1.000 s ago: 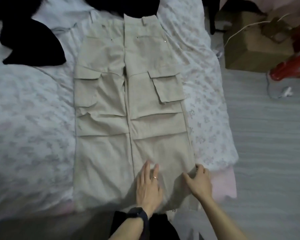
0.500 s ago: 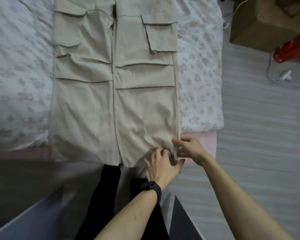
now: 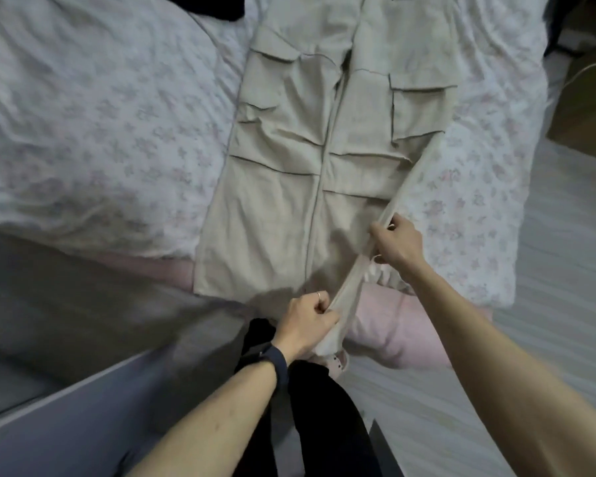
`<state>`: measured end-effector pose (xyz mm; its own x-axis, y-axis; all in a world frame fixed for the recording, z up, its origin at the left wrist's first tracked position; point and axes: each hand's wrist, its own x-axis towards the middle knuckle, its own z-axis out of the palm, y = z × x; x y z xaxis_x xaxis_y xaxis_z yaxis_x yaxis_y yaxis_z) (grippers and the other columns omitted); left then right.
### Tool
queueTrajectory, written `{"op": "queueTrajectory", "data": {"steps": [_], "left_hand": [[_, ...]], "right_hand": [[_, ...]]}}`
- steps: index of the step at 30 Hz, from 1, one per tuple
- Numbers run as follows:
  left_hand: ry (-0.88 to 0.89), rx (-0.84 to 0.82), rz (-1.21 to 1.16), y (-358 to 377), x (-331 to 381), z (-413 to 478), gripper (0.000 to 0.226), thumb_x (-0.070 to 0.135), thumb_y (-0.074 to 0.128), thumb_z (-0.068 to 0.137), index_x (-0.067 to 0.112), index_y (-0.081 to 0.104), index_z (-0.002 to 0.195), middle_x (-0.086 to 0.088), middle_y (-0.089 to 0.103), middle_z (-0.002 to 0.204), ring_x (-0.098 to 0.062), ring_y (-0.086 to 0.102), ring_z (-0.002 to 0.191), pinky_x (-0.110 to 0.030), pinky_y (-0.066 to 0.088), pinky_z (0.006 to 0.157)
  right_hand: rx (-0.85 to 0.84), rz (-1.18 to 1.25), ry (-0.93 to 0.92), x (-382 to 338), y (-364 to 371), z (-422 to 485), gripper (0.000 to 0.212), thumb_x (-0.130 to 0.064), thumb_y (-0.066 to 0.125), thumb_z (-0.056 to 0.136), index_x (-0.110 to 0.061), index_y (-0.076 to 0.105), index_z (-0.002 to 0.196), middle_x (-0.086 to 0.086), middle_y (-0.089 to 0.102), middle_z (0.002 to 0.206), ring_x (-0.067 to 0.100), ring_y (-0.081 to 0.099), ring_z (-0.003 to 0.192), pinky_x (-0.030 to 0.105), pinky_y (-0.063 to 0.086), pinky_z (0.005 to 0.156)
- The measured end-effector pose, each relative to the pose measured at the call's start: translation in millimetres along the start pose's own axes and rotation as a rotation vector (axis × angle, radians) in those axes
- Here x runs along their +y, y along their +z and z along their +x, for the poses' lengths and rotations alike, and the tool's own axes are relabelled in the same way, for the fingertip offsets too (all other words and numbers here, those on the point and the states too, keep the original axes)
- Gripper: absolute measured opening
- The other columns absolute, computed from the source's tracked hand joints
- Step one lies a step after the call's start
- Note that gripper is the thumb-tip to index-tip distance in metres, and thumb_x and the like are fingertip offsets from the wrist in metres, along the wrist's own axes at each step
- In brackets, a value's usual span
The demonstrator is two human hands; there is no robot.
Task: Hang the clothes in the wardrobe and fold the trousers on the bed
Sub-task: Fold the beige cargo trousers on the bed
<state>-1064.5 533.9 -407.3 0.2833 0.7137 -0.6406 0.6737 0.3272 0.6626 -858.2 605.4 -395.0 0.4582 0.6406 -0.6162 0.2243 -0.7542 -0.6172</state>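
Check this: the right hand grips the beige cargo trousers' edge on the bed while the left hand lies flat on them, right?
No: the head view shows the left hand also gripping the edge of the beige cargo trousers, like the right hand.

left hand [image 3: 307,325]: fist, fingers curled round the outer edge of the trousers [image 3: 272,218] at the hem; ring [image 3: 319,295] on one finger; dark band [image 3: 277,364] on wrist | right hand [image 3: 398,246]: farther up the same edge, fingers pinching it, back of hand up | left forearm [image 3: 203,418], right forearm [image 3: 479,356]: bare, reaching forward
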Motion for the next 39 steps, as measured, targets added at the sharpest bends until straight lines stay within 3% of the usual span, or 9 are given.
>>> {"op": "queueTrajectory", "data": {"steps": [4, 8, 11, 15, 20, 24, 27, 33, 39], "left_hand": [[-0.196, 0.074, -0.118, -76.3, -44.0, -1.9, 0.033, 0.027, 0.072, 0.069, 0.024, 0.046, 0.049, 0.009, 0.037, 0.048, -0.009, 0.033, 0.056, -0.029, 0.029, 0.057], [-0.365, 0.177, -0.176, -136.6, -113.4, 3.1, 0.036, 0.041, 0.075, 0.072, 0.024, 0.051, 0.052, 0.011, 0.043, 0.049, -0.014, 0.044, 0.060, -0.031, 0.032, 0.059], [-0.423, 0.231, -0.057, -166.4, -159.2, 18.3, 0.040, 0.035, 0.074, 0.087, 0.020, 0.048, 0.059, 0.003, 0.050, 0.062, -0.018, 0.050, 0.063, -0.029, 0.035, 0.057], [-0.468, 0.302, 0.037, -183.1, -202.7, 47.7, 0.043, 0.044, 0.070, 0.086, 0.026, 0.045, 0.055, -0.005, 0.055, 0.087, -0.025, 0.056, 0.083, -0.031, 0.040, 0.066], [-0.415, 0.191, 0.044, -182.4, -221.0, 69.7, 0.019, 0.041, 0.064, 0.095, 0.025, 0.071, 0.098, -0.002, 0.072, 0.100, -0.029, 0.067, 0.093, -0.032, 0.049, 0.066], [-0.425, 0.102, 0.097, -190.1, -220.6, 75.0, 0.022, 0.040, 0.061, 0.096, 0.025, 0.070, 0.109, -0.002, 0.072, 0.102, -0.029, 0.067, 0.094, -0.033, 0.051, 0.068], [-0.416, 0.004, 0.252, -204.4, -204.8, 78.2, 0.024, 0.037, 0.058, 0.094, 0.028, 0.066, 0.114, -0.002, 0.069, 0.109, -0.029, 0.066, 0.101, -0.037, 0.055, 0.075], [-0.194, 0.010, 0.455, -242.3, -114.3, 113.3, 0.022, 0.034, 0.054, 0.091, 0.022, 0.058, 0.108, -0.003, 0.063, 0.113, -0.028, 0.064, 0.101, -0.038, 0.056, 0.080], [0.011, 0.057, 0.577, -255.8, 2.2, 191.3, 0.050, 0.046, 0.050, 0.097, 0.022, 0.044, 0.140, -0.004, 0.043, 0.141, -0.029, 0.051, 0.122, -0.042, 0.049, 0.092]], "right_hand": [[-0.085, -0.105, -0.176, -56.5, 68.6, -19.1, 0.024, -0.039, 0.054, 0.076, -0.019, 0.065, 0.081, 0.001, 0.072, 0.072, 0.027, 0.071, 0.068, 0.047, 0.060, 0.073], [-0.236, -0.250, -0.267, -96.7, 153.4, -22.8, 0.035, -0.047, 0.047, 0.068, -0.020, 0.062, 0.085, 0.002, 0.073, 0.073, 0.032, 0.072, 0.075, 0.048, 0.060, 0.076], [-0.295, -0.435, -0.305, -113.5, 215.4, -15.1, 0.030, -0.039, 0.049, 0.077, -0.016, 0.061, 0.090, 0.007, 0.074, 0.078, 0.032, 0.071, 0.082, 0.042, 0.058, 0.079], [-0.280, -0.595, -0.307, -124.3, 285.0, 3.7, 0.026, -0.034, 0.049, 0.090, -0.011, 0.057, 0.099, 0.014, 0.073, 0.091, 0.035, 0.067, 0.090, 0.041, 0.055, 0.082], [-0.265, -0.758, -0.256, -129.2, 314.8, 28.2, 0.026, -0.038, 0.047, 0.090, -0.013, 0.051, 0.098, 0.014, 0.072, 0.089, 0.033, 0.068, 0.088, 0.040, 0.054, 0.083], [-0.288, -0.737, -0.201, -133.4, 308.6, 27.1, 0.031, -0.046, 0.051, 0.090, -0.015, 0.053, 0.091, 0.006, 0.073, 0.078, 0.026, 0.071, 0.069, 0.040, 0.059, 0.076], [-0.283, -0.526, -0.108, -135.3, 291.3, 26.0, 0.035, -0.050, 0.059, 0.089, -0.015, 0.060, 0.095, -0.002, 0.073, 0.075, 0.018, 0.072, 0.059, 0.043, 0.063, 0.069], [-0.088, -0.176, 0.036, -159.5, 225.6, 54.8, 0.044, -0.054, 0.070, 0.083, -0.015, 0.061, 0.102, 0.003, 0.071, 0.084, 0.024, 0.074, 0.070, 0.048, 0.063, 0.069], [0.111, 0.021, 0.073, -186.1, 138.8, 137.8, 0.071, -0.080, 0.058, 0.067, -0.023, 0.052, 0.108, -0.001, 0.069, 0.097, 0.026, 0.072, 0.090, 0.051, 0.059, 0.086]]}}
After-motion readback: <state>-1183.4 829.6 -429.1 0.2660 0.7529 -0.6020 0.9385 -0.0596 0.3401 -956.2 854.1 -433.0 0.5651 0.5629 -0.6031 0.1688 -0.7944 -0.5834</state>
